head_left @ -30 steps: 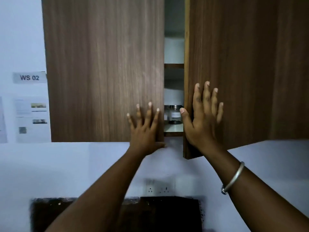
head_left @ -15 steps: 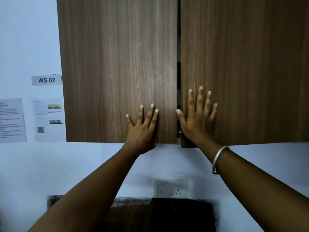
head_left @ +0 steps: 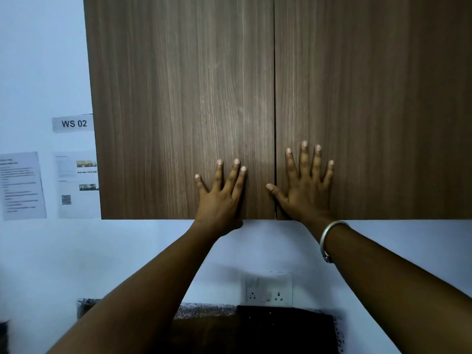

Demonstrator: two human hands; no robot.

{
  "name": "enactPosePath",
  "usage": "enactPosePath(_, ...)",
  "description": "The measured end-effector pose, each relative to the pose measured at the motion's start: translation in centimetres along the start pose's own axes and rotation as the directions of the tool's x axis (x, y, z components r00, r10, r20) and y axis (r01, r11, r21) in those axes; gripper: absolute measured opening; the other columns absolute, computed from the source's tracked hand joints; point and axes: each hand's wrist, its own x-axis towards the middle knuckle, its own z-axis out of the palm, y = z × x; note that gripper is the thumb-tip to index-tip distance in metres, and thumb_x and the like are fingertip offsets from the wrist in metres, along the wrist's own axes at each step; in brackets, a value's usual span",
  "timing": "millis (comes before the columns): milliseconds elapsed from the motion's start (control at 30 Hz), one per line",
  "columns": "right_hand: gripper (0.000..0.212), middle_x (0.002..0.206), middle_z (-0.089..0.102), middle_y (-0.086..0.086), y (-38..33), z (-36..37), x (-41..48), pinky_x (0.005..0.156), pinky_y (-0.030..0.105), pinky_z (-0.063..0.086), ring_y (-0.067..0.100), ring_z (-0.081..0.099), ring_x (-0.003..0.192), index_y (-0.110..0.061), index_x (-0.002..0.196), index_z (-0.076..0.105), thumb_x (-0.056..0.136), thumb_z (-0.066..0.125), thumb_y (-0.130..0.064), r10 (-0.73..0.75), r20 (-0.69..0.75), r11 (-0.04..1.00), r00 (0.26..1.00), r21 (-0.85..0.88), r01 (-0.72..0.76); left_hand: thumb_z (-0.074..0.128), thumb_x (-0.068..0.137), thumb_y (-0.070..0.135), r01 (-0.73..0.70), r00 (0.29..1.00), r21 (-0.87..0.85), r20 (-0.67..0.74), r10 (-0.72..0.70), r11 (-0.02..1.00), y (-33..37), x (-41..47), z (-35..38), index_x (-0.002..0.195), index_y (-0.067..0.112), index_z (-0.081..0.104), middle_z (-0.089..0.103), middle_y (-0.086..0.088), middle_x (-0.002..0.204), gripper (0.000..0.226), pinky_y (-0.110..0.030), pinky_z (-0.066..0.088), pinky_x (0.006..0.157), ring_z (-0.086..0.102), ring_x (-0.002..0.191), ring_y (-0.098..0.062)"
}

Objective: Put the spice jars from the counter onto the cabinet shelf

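Door (head_left: 370, 98) now closed — right hand (head_left: 305, 192) flat

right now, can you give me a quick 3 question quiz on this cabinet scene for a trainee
1. True or false: the left door and right door of the cabinet are both shut.
2. How do the left hand and right hand meet the doors? A) gripping handles B) flat, fingers spread C) not touching
3. Fill in: the wall label reads ____.
Key: 1 true; 2 B; 3 WS 02
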Motion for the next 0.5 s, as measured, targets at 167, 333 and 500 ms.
enactPosePath(167, 0.101, 0.172, -0.002, 0.012, 0.2, 0.7, 0.1, 0.119, 0.07, 0.01, 0.039, 0.001, 0.158, -0.024, 0.165, 0.004, 0.087, 0.02, -0.087, -0.002, -0.059, 1.0, 0.998, -0.027, 0.001, 0.08, 0.064, 0.07, 0.004, 0.999, 0.029, -0.046, -0.003, 1.0, -0.2, 0.1, 0.9, 0.163, 0.015, -0.017, -0.019, -0.01, 0.174, 0.149, -0.088, 0.013, 0.11, -0.016, 0.159, -0.045)
enactPosePath(333, 0.1, 0.173, -0.001, 0.011, 0.1, 1.1, 0.1, 0.119, 0.07, 0.009, 0.039, 0.002, 0.158, -0.024, 0.165, 0.006, 0.088, 0.021, -0.087, -0.014, -0.09, 0.999, 0.996, -0.03, 0.011, 0.074, 0.067, 0.078, 0.022, 0.997, 0.003, -0.075, -0.021, 1.0, 0.4, 0.3, 1.4, 0.161, 0.017, -0.022, -0.025, -0.01, 0.171, 0.147, -0.087, 0.014, 0.109, -0.015, 0.159, -0.046)
enactPosePath(500, 0.098, 0.173, 0.001, 0.01, 0.0, 0.6, 0.1, 0.12, 0.068, 0.009, 0.038, 0.002, 0.158, -0.025, 0.165, 0.006, 0.089, 0.021, -0.086, -0.009, -0.071, 0.999, 0.997, -0.045, 0.006, 0.061, 0.059, 0.095, 0.009, 1.0, -0.026, -0.019, -0.01, 1.0, 0.3, 0.1, 0.6, 0.164, 0.019, -0.016, -0.028, -0.007, 0.172, 0.151, -0.087, 0.008, 0.111, -0.024, 0.157, -0.044)
